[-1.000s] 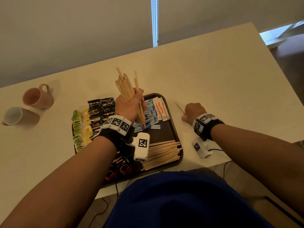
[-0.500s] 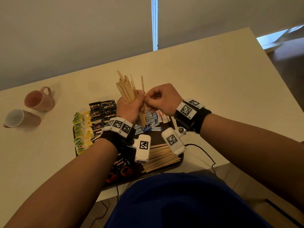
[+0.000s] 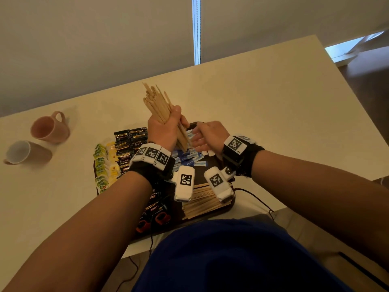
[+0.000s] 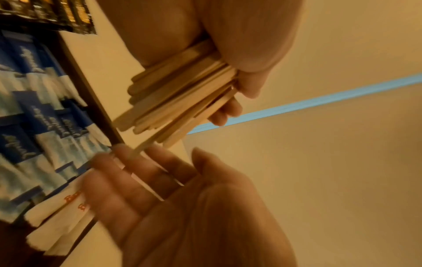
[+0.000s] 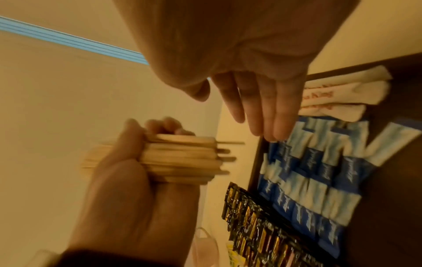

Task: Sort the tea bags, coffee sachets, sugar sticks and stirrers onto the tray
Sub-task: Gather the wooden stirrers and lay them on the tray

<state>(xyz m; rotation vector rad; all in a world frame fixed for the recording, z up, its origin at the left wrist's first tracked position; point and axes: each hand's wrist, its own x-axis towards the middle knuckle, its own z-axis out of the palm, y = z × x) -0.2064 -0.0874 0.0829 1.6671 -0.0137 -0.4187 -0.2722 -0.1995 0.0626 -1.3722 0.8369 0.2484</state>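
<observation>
Beneath blinds [image 3: 94,39], cream table [image 3: 273,102] (mugs [image 3: 49,128])

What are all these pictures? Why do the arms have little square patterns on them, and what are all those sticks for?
No robot here, just a person wearing cameras. The big picture comes from a camera on the head, looking down. The other two come from cameras strapped to the wrists, and the square patterns sit on those straps. The left hand grips a bundle of wooden stirrers. The right hand is open beside it, holding nothing. On the table lies a dark tray with tea bags, black coffee sachets, blue sugar sticks and more stirrers. Two mugs lie to the left.
</observation>
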